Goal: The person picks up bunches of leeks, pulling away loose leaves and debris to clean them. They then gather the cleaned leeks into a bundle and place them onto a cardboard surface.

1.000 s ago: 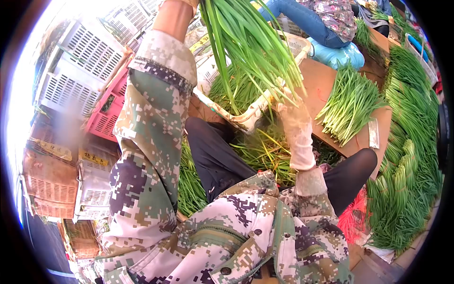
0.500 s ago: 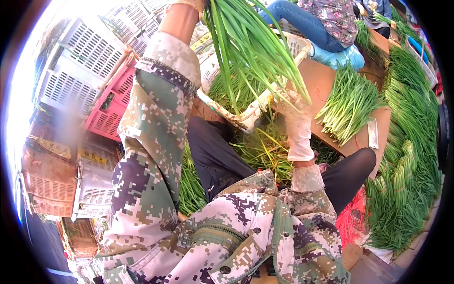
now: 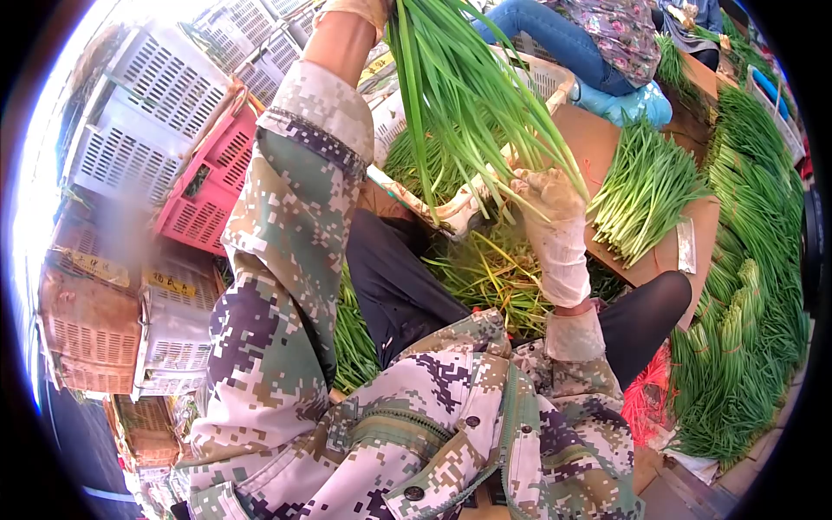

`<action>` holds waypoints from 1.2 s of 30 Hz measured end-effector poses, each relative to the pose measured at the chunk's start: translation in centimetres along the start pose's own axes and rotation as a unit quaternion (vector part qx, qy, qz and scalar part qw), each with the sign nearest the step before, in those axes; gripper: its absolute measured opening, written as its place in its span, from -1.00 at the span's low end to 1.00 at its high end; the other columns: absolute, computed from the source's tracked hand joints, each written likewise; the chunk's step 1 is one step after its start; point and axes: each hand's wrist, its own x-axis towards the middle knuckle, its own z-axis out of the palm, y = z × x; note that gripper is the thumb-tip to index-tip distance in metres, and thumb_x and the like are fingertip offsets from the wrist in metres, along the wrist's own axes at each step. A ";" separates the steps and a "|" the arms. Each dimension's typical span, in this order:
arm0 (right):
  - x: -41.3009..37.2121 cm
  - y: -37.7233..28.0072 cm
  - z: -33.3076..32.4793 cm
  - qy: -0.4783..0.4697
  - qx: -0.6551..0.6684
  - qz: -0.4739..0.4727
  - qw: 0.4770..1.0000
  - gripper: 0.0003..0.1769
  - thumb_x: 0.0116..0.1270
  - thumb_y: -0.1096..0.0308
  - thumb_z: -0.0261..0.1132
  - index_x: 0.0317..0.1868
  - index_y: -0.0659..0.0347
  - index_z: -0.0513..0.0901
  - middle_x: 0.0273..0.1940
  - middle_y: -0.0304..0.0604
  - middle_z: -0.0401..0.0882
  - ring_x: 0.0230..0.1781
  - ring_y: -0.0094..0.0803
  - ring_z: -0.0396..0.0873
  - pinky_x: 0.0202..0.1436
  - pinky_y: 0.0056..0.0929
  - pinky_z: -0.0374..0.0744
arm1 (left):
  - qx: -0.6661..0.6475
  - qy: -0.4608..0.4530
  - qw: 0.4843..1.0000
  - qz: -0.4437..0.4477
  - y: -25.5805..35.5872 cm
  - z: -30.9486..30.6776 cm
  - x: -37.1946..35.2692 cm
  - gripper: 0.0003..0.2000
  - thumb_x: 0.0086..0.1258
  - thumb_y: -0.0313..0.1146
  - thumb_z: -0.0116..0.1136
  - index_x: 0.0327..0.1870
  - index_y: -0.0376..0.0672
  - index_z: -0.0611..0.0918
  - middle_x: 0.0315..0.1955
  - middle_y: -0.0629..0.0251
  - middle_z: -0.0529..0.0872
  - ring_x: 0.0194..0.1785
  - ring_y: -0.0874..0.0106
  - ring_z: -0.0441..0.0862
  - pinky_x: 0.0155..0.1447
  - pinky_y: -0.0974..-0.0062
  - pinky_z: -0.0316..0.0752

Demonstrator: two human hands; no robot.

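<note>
A large bunch of garlic chives (image 3: 472, 82) hangs leaves-down in front of me. My left hand (image 3: 362, 9), in a thin glove, holds it at the top edge, partly cut off. My right hand (image 3: 552, 204), in a pale, stained glove, is closed at the bunch's lower right, with leaf tips running into and over its fingers. Beneath the bunch, a white basket (image 3: 451, 212) contains more chives. Loose green and yellowed leaves (image 3: 490, 277) lie between my knees. A trimmed pile of chives (image 3: 646, 195) rests on the brown board (image 3: 576, 130) to the right.
White crates (image 3: 143, 113), a pink crate (image 3: 208, 195) and a brown crate (image 3: 91, 325) are stacked at left. Tied chive bundles (image 3: 745, 329) line the right side, near red strings (image 3: 646, 399). A person in jeans (image 3: 555, 43) sits ahead; another person's hand (image 3: 685, 16) shows farther back.
The bunch and my left hand have shifted slightly right. My right hand has also moved a little right and down, and the leaves spread wider toward it.
</note>
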 end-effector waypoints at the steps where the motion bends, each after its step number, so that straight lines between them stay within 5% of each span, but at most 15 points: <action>1: 0.2 0.0 -0.4 0.000 0.000 0.000 1.000 -0.86 0.19 0.42 0.38 -0.26 0.27 0.70 -0.36 -0.07 0.63 -0.35 -0.19 0.61 -0.22 -0.36 0.58 | 0.001 -0.001 1.000 0.007 -0.2 0.1 -0.3 -0.82 0.28 -0.21 0.01 -0.39 -0.11 0.52 -0.56 0.26 0.48 -0.51 0.28 0.47 -0.37 0.28 0.45; 4: 1.1 -0.9 -1.6 -0.068 -0.111 -0.122 0.984 -0.89 0.17 0.35 0.37 -0.32 0.18 0.70 -0.35 -0.08 0.63 -0.32 -0.11 0.61 -0.21 -0.22 0.58 | 0.003 -0.016 1.000 0.020 -0.6 0.7 -1.2 -0.82 0.28 -0.21 0.04 -0.36 -0.13 0.52 -0.56 0.25 0.49 -0.50 0.28 0.48 -0.37 0.28 0.46; 11: 1.9 -1.6 -2.2 -0.125 -0.182 -0.183 0.958 -0.80 0.11 0.33 0.36 -0.22 0.12 0.69 -0.35 -0.12 0.64 -0.34 -0.14 0.63 -0.28 -0.25 0.59 | 0.005 -0.013 1.000 -0.001 0.3 3.6 -3.4 -0.80 0.30 -0.24 0.05 -0.24 -0.20 0.49 -0.53 0.19 0.49 -0.49 0.22 0.51 -0.35 0.22 0.50; 14: 2.3 -2.1 -1.7 -0.143 -0.229 -0.142 0.952 -0.89 0.25 0.35 0.32 -0.27 0.19 0.66 -0.41 -0.15 0.63 -0.42 -0.18 0.61 -0.29 -0.30 0.58 | -0.003 -0.005 1.000 0.017 -0.5 4.0 -4.0 -0.79 0.32 -0.25 0.03 -0.24 -0.23 0.49 -0.53 0.17 0.49 -0.49 0.21 0.51 -0.36 0.22 0.51; 16: 3.2 -1.4 -0.2 -0.062 0.031 -0.169 0.983 -0.84 0.37 0.32 0.25 -0.27 0.23 0.66 -0.49 -0.27 0.59 -0.52 -0.46 0.54 -0.41 -0.54 0.49 | 0.009 -0.017 1.000 0.022 -0.9 4.0 -4.3 -0.79 0.32 -0.25 0.03 -0.23 -0.24 0.48 -0.52 0.16 0.49 -0.48 0.21 0.52 -0.36 0.21 0.51; 17: 3.5 -2.0 -0.5 -0.062 0.031 -0.170 0.983 -0.84 0.37 0.32 0.25 -0.27 0.23 0.66 -0.49 -0.27 0.59 -0.52 -0.46 0.54 -0.41 -0.54 0.49 | 0.021 -0.026 0.999 0.028 -1.1 3.9 -4.3 -0.78 0.33 -0.26 0.02 -0.21 -0.25 0.48 -0.51 0.14 0.50 -0.47 0.20 0.53 -0.36 0.20 0.51; 18: 3.9 -2.6 -1.0 -0.102 0.189 0.035 0.976 -0.81 0.41 0.30 0.22 -0.26 0.24 0.67 -0.51 -0.33 0.56 -0.54 -0.57 0.47 -0.43 -0.63 0.42 | 0.020 -0.028 0.999 0.029 -1.2 3.8 -4.3 -0.78 0.33 -0.26 0.02 -0.21 -0.25 0.48 -0.51 0.14 0.50 -0.47 0.20 0.53 -0.36 0.20 0.51; 19: 4.5 -4.1 -1.8 -0.135 0.335 0.239 0.902 -0.77 0.44 0.29 0.18 -0.25 0.26 0.67 -0.54 -0.38 0.52 -0.56 -0.68 0.40 -0.45 -0.72 0.35 | 0.046 -0.025 0.998 0.021 -1.2 4.0 -4.9 -0.77 0.33 -0.24 0.01 -0.21 -0.25 0.48 -0.50 0.13 0.51 -0.45 0.20 0.54 -0.35 0.20 0.51; 23: 5.6 -5.3 -2.5 -0.138 0.327 0.209 0.911 -0.77 0.43 0.29 0.19 -0.20 0.26 0.70 -0.55 -0.40 0.50 -0.58 -0.70 0.35 -0.46 -0.72 0.30 | 0.045 -0.027 0.999 -0.007 -1.4 3.9 -5.1 -0.74 0.33 -0.21 -0.01 -0.22 -0.26 0.48 -0.48 0.12 0.52 -0.43 0.19 0.55 -0.34 0.19 0.52; 29: 5.4 -5.2 -3.7 -0.105 0.510 0.227 0.823 -0.77 0.41 0.32 0.21 -0.11 0.34 0.65 -0.49 -0.34 0.55 -0.55 -0.66 0.41 -0.49 -0.71 0.39 | 0.010 -0.042 0.999 -0.033 -1.8 3.3 -5.2 -0.73 0.33 -0.19 -0.03 -0.23 -0.26 0.49 -0.47 0.11 0.53 -0.42 0.19 0.56 -0.33 0.19 0.53; 31: 4.8 -6.2 -4.8 -0.020 0.549 0.261 0.794 -0.78 0.41 0.34 0.22 -0.09 0.32 0.64 -0.46 -0.34 0.58 -0.53 -0.66 0.45 -0.48 -0.74 0.42 | 0.003 -0.023 0.999 -0.025 -2.0 3.2 -5.7 -0.72 0.32 -0.18 -0.03 -0.24 -0.26 0.49 -0.47 0.12 0.53 -0.41 0.19 0.55 -0.31 0.18 0.53; 33: 4.1 -5.1 -5.6 -0.100 0.524 0.211 0.819 -0.78 0.42 0.36 0.21 -0.05 0.32 0.63 -0.38 -0.31 0.63 -0.48 -0.66 0.49 -0.40 -0.71 0.47 | -0.003 -0.006 1.000 -0.013 -1.8 3.0 -5.5 -0.72 0.32 -0.17 -0.04 -0.25 -0.26 0.49 -0.47 0.12 0.53 -0.41 0.20 0.55 -0.30 0.18 0.53; 36: 2.3 -4.1 -4.4 -0.144 0.227 0.163 0.949 -0.82 0.37 0.43 0.23 -0.08 0.29 0.66 -0.27 -0.23 0.67 -0.34 -0.56 0.57 -0.27 -0.60 0.53 | 0.005 -0.011 0.999 -0.041 -2.0 1.3 -3.6 -0.74 0.31 -0.19 -0.02 -0.25 -0.24 0.49 -0.47 0.14 0.53 -0.41 0.20 0.54 -0.28 0.17 0.53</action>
